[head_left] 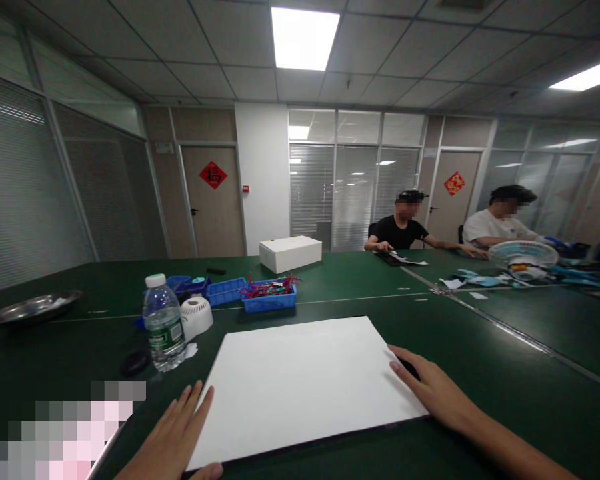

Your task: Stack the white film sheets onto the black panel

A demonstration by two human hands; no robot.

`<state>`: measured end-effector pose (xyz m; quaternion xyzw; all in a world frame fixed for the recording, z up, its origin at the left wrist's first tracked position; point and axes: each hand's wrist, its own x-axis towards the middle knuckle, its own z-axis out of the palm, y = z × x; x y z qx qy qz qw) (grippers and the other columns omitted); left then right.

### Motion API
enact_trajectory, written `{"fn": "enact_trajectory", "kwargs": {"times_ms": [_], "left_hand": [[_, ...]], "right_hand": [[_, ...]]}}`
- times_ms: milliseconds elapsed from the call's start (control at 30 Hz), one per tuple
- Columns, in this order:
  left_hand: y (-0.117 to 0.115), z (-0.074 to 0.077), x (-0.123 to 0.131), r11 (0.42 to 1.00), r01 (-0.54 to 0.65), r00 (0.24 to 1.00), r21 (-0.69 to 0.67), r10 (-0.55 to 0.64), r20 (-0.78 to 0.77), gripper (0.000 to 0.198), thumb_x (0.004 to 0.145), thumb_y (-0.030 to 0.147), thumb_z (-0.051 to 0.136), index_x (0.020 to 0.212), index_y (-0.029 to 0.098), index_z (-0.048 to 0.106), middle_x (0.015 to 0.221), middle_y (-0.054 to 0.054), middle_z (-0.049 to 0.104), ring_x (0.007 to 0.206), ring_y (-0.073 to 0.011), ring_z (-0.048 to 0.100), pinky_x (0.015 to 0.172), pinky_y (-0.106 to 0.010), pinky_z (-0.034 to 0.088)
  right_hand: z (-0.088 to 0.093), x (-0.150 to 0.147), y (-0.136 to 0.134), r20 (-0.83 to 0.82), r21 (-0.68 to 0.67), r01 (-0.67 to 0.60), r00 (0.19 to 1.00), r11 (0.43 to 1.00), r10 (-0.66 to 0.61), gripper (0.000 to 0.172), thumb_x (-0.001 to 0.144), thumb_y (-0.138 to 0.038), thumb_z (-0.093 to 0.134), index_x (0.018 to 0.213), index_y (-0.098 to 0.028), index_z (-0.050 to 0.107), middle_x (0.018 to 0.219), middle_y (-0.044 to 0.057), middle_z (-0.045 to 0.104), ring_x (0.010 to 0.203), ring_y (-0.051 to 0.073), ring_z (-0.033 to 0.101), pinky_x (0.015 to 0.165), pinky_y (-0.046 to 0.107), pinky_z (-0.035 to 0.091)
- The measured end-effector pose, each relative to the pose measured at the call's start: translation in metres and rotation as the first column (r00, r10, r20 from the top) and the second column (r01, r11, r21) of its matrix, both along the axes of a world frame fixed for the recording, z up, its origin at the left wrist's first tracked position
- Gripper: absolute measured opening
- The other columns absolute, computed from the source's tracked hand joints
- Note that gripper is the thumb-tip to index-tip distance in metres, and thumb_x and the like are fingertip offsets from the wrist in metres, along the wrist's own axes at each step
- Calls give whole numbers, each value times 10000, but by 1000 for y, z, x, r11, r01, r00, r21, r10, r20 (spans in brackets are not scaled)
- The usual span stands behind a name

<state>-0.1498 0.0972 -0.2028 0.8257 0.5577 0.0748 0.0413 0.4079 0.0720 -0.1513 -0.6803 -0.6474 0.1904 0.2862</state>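
Broadly, a green bench (105, 347) carries the objects, read from left to right. At far left lies a shallow metal tray (30, 308), well apart from the hands. A water bottle (165, 327) stands upright beyond the left hand (173, 433), just beside a white plastic cover (197, 317); their position off to the side presumably leaves room for the white board (300, 387). That board lies flat on the near part of the bench, between the 2 hands. Behind it sit a blue tray (270, 304) heaped with red wires (273, 287) and, farther back, a closed white carton (291, 253). Across the bench at right, a person in a black shirt (400, 230) and a person in a white shirt (495, 227) sit near a round grille (523, 259).

Contact at 2 opposite edges appears to steady the board against sliding. The left hand is palm down, its fingers extended along the left edge, thumb near the closest corner. The right forearm enters from the lower right; the right hand (427, 383) sets its thumb on the board's margin and its index finger at the edge. The visible fingers are released, neither clenched nor firmly grasping; the right hand's remaining fingers are hidden.
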Motion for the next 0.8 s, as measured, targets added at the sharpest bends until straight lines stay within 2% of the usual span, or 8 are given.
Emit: {"fn": "enact_trajectory", "kwargs": {"times_ms": [100, 200, 333, 400, 533, 667, 800], "left_hand": [[1, -5, -2, 1000, 10, 999, 28, -11, 34, 939, 906, 736, 557, 1623, 306, 128, 1698, -71, 102, 1546, -421, 139, 1226, -646, 258], [0, -6, -2, 1000, 3, 999, 29, -4, 50, 936, 905, 739, 553, 1629, 311, 139, 1704, -64, 109, 1547, -417, 164, 1228, -637, 265], [0, -4, -2, 1000, -25, 999, -10, 26, 33, 952, 902, 769, 518, 1635, 306, 124, 1710, -44, 89, 1557, -401, 140, 1229, -627, 270], [1, -5, -3, 999, -31, 999, -8, 31, 33, 952, 905, 769, 513, 1637, 308, 116, 1711, -41, 82, 1560, -398, 135, 1226, -627, 277], [4, -9, -8, 1000, -17, 999, 3, 17, 47, 935, 917, 744, 524, 1634, 317, 101, 1708, -42, 103, 1558, -393, 160, 1227, -623, 280], [1, -4, -9, 999, -36, 998, -32, 38, 56, 925, 931, 735, 509, 1624, 329, 50, 1711, -36, 77, 1550, -405, 151, 1213, -636, 300], [-4, 6, -4, 995, -53, 997, -81, 57, 43, 934, 925, 762, 481, 1625, 323, 45, 1713, -30, 47, 1549, -405, 120, 1225, -631, 265]], "right_hand": [[4, 2, 3, -166, -8, 15, 986, 1000, -16, 763, 903, -735, 441, 1436, -209, 582, 1509, 93, 544, 1403, 316, 490, 1210, 498, 340], [6, 8, 6, -350, -21, 39, 936, 999, -44, 671, 918, -628, 428, 1400, -197, 606, 1444, 108, 605, 1354, 313, 548, 1160, 498, 416], [6, 16, 8, -575, -26, 27, 817, 999, -37, 649, 890, -453, 403, 1459, -164, 522, 1405, 132, 631, 1269, 298, 624, 1061, 482, 526], [7, 16, 8, -652, -18, 21, 758, 1000, -27, 715, 826, -355, 424, 1518, -174, 430, 1449, 136, 593, 1251, 294, 637, 1008, 471, 567], [13, 12, 8, -735, 15, 44, 678, 999, -19, 896, 732, -292, 526, 1582, -235, 249, 1579, 136, 439, 1262, 325, 626, 913, 477, 612], [20, 1, 3, -770, 62, 60, 638, 996, 9, 968, 653, -310, 713, 1533, -283, 308, 1619, 116, 386, 1329, 355, 566, 843, 442, 632], [18, -4, -2, -807, 92, 112, 591, 989, 8, 1005, 595, -298, 816, 1500, -299, 380, 1583, 99, 452, 1363, 362, 531, 810, 419, 635]]}}
